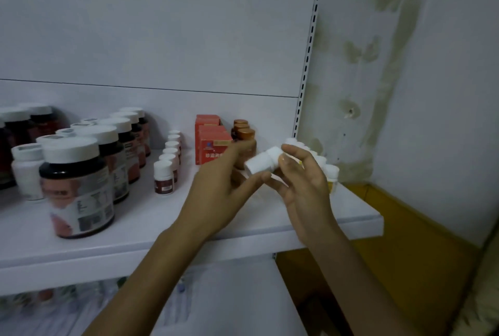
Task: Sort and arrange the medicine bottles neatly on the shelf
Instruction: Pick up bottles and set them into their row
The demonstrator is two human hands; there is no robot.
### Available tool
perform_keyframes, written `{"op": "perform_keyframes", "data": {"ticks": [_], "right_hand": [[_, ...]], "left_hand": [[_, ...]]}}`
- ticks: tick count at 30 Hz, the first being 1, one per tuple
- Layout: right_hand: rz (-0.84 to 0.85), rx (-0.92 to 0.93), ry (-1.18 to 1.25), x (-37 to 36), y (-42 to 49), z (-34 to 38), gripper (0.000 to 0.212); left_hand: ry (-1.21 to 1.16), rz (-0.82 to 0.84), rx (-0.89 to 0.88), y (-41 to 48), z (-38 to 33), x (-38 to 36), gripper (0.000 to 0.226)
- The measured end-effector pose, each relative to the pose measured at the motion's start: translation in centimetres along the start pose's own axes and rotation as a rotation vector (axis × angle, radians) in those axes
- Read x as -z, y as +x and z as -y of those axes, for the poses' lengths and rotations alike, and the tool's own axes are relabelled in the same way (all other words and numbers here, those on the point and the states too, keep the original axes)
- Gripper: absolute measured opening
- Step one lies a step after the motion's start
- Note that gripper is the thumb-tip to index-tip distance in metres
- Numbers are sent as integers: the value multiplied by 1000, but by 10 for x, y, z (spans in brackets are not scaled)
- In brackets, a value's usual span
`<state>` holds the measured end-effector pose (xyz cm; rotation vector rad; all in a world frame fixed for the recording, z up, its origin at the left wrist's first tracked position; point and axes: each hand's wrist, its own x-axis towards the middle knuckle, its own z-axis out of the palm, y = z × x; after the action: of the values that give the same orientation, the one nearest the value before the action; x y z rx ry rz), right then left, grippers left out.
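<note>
Pinching white bottle (260,164) in right hand (305,184), left hand (218,187) thumb steadying underneath, above shelf (162,214); lying tilted eight-to-two o'clock; matching row (331,171) waiting at three o'clock, right hand nearer.

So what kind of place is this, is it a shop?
Probably a pharmacy or its stockroom. A white shop shelf holds neat rows of big dark jars and small capped bottles, beside red boxes, and the right hand grips one more white bottle.
</note>
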<state>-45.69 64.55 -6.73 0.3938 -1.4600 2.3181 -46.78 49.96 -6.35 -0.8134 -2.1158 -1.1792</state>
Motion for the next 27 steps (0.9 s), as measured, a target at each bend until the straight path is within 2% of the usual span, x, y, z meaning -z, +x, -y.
{"op": "perform_keyframes", "data": {"ticks": [3, 6, 9, 13, 17, 20, 24, 27], "right_hand": [[80, -73, -48, 4, 0, -6, 26], [171, -135, -241, 3, -1, -8, 29], [250, -133, -418, 3, -1, -10, 23], [252, -99, -323, 8, -1, -11, 23], [273, -85, -240, 10, -2, -10, 22], [311, -66, -253, 8, -3, -9, 32], [309, -53, -258, 9, -4, -10, 30], [311, -44, -248, 11, -2, -13, 30]], "left_hand": [[-26, 33, 34, -12, 7, 4, 30], [-95, 46, 134, -21, 15, 8, 30], [-138, 74, 202, -22, 19, 10, 34], [-227, 57, 253, -20, 19, 13, 42], [-294, 56, 278, -21, 19, 14, 38], [-316, 100, 305, -21, 16, 14, 33], [-344, 118, 322, -20, 14, 15, 40], [-323, 100, 324, -20, 16, 15, 35]]}}
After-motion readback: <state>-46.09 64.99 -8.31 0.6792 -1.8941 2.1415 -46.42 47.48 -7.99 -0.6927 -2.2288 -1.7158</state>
